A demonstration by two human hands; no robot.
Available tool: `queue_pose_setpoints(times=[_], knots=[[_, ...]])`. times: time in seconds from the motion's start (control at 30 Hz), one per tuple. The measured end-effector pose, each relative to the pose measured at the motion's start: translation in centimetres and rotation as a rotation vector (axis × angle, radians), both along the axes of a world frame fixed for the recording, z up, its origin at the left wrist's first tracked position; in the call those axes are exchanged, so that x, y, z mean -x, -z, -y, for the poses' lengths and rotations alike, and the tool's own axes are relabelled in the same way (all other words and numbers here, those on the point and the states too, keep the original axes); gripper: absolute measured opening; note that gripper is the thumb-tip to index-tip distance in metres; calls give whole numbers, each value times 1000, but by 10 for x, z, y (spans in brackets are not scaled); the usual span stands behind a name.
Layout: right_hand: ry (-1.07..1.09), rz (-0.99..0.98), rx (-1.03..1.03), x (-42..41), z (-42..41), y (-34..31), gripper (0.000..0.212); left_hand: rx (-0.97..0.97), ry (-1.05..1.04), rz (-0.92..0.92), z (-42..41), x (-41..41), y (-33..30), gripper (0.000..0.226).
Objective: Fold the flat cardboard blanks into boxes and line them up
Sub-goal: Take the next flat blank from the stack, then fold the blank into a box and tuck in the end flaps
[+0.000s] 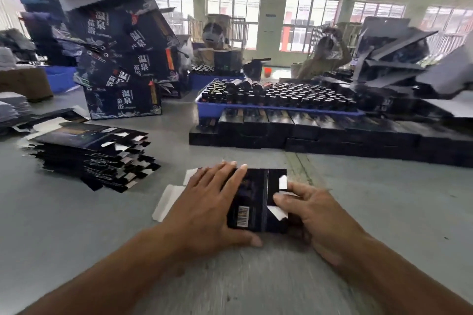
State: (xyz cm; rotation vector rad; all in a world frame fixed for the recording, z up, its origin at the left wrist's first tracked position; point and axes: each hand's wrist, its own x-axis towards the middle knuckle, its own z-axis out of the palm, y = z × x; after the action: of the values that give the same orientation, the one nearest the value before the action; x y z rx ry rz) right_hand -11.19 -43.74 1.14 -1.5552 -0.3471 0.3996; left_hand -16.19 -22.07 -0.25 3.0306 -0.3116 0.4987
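- Left hand (204, 202) is laid flat, fingers straight, pressing the dark cardboard blank (253, 202) onto the counter (76, 225).
- Right hand (312, 212) is curled at the blank's right edge, a white end flap (277, 212) pinched.
- Finished boxes (307, 133) are lined up beyond.
- Flat blanks (94, 156) are stacked left.
- Risk, as judged: the flap could be creased or torn if pulled while the panel is pinned.
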Motion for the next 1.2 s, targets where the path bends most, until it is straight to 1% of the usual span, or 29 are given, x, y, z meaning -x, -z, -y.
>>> queue_pose_setpoints(times=[0.1, 0.23, 0.33, 0.37, 0.47, 0.5, 0.57, 0.67, 0.8, 0.87, 0.93, 1.03, 1.2], knots=[[-39, -2, 1, -1, 4, 0, 18, 27, 15, 64, 2, 3, -2, 137], [-37, -57, -39, 0, 4, -5, 28, 8, -11, 99, 2, 7, -11, 138], [-12, -103, -85, 0, 4, -5, 36, -24, -31, 149, 0, 10, -15, 134], [-12, -102, -97, 1, 4, -6, 33, -52, -40, 167, 1, 10, -16, 132], [0, -77, -97, 3, 5, -4, 13, -140, -42, 246, 4, 11, -20, 124], [15, -65, -95, 4, 5, -4, 11, -154, -32, 283, 5, 11, -22, 120], [54, -25, -85, 6, 5, -5, 14, -163, -3, 349, 7, 12, -23, 111], [110, 76, -69, 9, 5, -8, 19, -147, 46, 400, 8, 14, -22, 102], [159, 309, 50, 12, 4, -11, 17, -103, 96, 426, 7, 15, -22, 95], [155, 412, 103, 14, 3, -12, 21, -85, 114, 435, 8, 16, -22, 91], [143, 444, 113, 16, 2, -13, 31, -65, 139, 445, 8, 16, -22, 87], [126, 470, 115, 18, 1, -11, 35, -49, 170, 415, 10, 18, -23, 79], [125, 556, 118, 20, 2, -13, 45, -162, 163, 373, 13, 18, -27, 70]])
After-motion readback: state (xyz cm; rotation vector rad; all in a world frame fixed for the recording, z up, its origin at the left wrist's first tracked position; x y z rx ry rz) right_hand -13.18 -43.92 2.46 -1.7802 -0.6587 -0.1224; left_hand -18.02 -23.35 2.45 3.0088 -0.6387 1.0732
